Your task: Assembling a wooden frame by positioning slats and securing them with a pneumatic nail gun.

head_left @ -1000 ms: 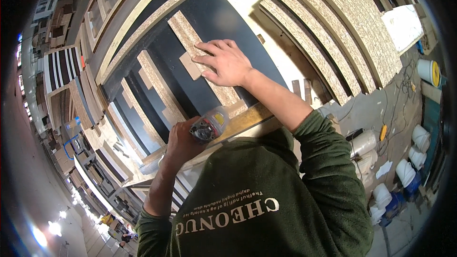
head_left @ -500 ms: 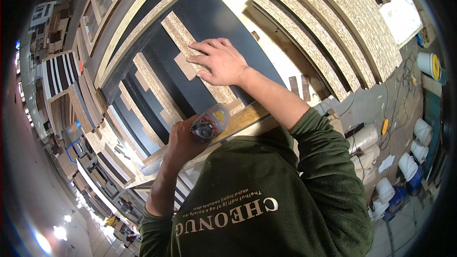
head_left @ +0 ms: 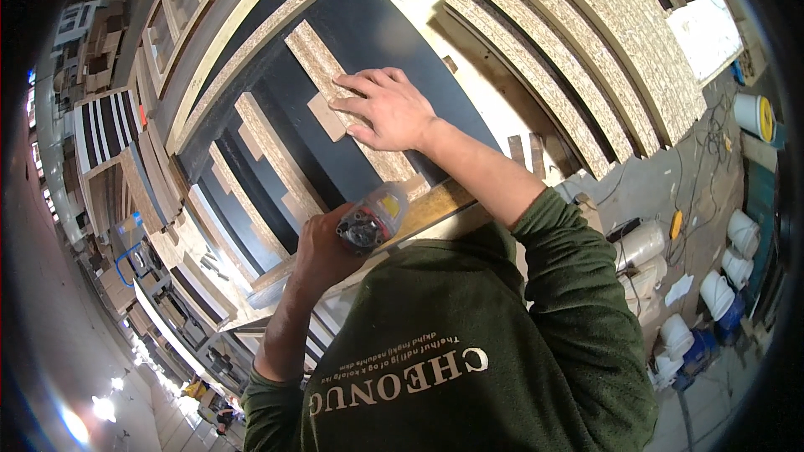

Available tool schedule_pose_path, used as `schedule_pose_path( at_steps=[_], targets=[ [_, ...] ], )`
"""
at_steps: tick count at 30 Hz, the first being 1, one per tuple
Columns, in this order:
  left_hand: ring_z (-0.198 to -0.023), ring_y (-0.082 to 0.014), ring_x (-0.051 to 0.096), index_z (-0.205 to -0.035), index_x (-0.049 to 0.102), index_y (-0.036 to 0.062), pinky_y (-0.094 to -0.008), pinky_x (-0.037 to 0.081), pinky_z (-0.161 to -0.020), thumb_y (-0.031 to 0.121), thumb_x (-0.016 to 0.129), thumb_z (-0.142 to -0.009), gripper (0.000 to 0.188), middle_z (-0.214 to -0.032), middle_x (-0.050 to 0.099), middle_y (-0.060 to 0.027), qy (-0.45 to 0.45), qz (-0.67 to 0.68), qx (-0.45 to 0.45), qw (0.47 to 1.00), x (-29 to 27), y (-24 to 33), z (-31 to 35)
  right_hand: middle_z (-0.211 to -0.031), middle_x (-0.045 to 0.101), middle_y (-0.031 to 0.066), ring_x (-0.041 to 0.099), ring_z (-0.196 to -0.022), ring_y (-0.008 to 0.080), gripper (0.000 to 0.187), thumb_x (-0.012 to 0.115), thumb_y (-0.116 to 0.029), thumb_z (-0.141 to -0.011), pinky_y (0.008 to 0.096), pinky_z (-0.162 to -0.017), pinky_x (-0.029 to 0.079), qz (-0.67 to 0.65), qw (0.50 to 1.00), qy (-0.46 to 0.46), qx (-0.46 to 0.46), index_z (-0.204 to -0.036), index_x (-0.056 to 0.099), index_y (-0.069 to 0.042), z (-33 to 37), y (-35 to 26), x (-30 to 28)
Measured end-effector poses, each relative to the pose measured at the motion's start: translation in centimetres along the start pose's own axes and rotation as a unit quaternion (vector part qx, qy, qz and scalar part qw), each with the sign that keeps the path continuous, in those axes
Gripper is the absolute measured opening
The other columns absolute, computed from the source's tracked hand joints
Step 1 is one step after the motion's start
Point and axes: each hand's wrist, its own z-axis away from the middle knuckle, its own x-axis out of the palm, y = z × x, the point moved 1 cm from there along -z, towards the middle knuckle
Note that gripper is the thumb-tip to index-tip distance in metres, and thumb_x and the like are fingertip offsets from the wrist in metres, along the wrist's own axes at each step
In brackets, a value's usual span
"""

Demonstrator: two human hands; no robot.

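My left hand (head_left: pixel 322 253) is wrapped round a handheld power tool (head_left: pixel 362 230) with a grey-black end and a clear plastic guard. It looks like a trim router. The tool is over the near end of a particleboard strip (head_left: pixel 311 50), by the wooden front edge (head_left: pixel 431 208) of the work. Farther up that strip rests my right hand (head_left: pixel 389 109), fingers spread and laid flat across it. A small brown block (head_left: pixel 325 117) sits against the strip's left side. Beneath lies a dark panel (head_left: pixel 381 29). The tool's working end is hidden from view.
More particleboard strips (head_left: pixel 272 146) stand on the panel to the left, with small blocks beside them. Stacked particleboard pieces (head_left: pixel 578 33) lie at the right. On the floor beyond are cables (head_left: pixel 712 138), white buckets (head_left: pixel 716 291) and a bucket with a yellow end (head_left: pixel 754 117).
My left hand and the power tool have shifted slightly to the right. My right hand stays in place on the strip.
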Motion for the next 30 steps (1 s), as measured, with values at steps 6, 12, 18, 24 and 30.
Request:
schedule_pose_path(
  at_steps=[6,12,18,24,30],
  targets=[
    [-0.075,-0.0368,0.064,-0.095,0.065,0.0069,-0.0419,0.050,-0.066,0.018,0.078,-0.067,0.033,-0.076,0.066,-0.0165,-0.019,-0.014,-0.012,1.000,0.6,0.4,-0.8,-0.137,0.047,0.0027,0.045,-0.122,0.0245,0.040,0.060,-0.031,-0.081,0.0432,-0.103,0.033,-0.005,1.000,-0.009,-0.002,-0.119,0.062,-0.021,0.0,-0.1,-0.1],
    [-0.076,-0.0264,0.069,-0.101,0.063,0.0010,-0.0350,0.053,-0.070,0.011,0.077,-0.065,0.039,-0.081,0.069,-0.0148,-0.046,-0.049,-0.016,0.998,0.1,1.1,-0.7,-0.137,0.047,0.0027,0.045,-0.122,0.0248,0.040,0.061,-0.031,-0.080,0.0432,-0.103,0.033,-0.007,1.000,-0.018,0.008,-0.119,0.062,-0.021,0.2,-0.1,-0.4],
    [-0.075,-0.0361,0.065,-0.099,0.065,0.0090,-0.0415,0.051,-0.067,0.020,0.079,-0.065,0.038,-0.078,0.066,-0.0159,-0.025,-0.016,-0.091,0.995,-0.3,-0.9,4.9,-0.137,0.048,0.0026,0.045,-0.122,0.0243,0.040,0.062,-0.033,-0.079,0.0425,-0.102,0.033,-0.005,1.000,-0.009,0.000,-0.117,0.064,-0.021,-0.1,-0.5,-0.7],
    [-0.086,-0.0377,0.065,-0.110,0.064,0.0073,-0.0395,0.052,-0.073,0.021,0.079,-0.067,0.048,-0.088,0.068,-0.0178,0.096,0.075,-0.153,0.981,0.3,-6.6,13.5,-0.136,0.049,0.0060,0.047,-0.122,0.0292,0.045,0.064,-0.031,-0.077,0.0449,-0.102,0.034,0.011,0.999,-0.027,0.013,-0.121,0.062,-0.024,-1.3,-1.8,-1.8],
    [-0.078,-0.0369,0.065,-0.097,0.066,0.0072,-0.0408,0.051,-0.065,0.027,0.078,-0.069,0.036,-0.079,0.067,-0.0166,0.146,0.129,-0.250,0.948,0.5,-11.3,19.7,-0.117,0.057,0.0040,0.049,-0.116,0.0259,0.033,0.066,-0.027,-0.079,0.0466,-0.103,0.030,0.061,0.998,-0.011,0.025,-0.111,0.065,-0.018,-6.2,-3.8,0.4]
  ],
)
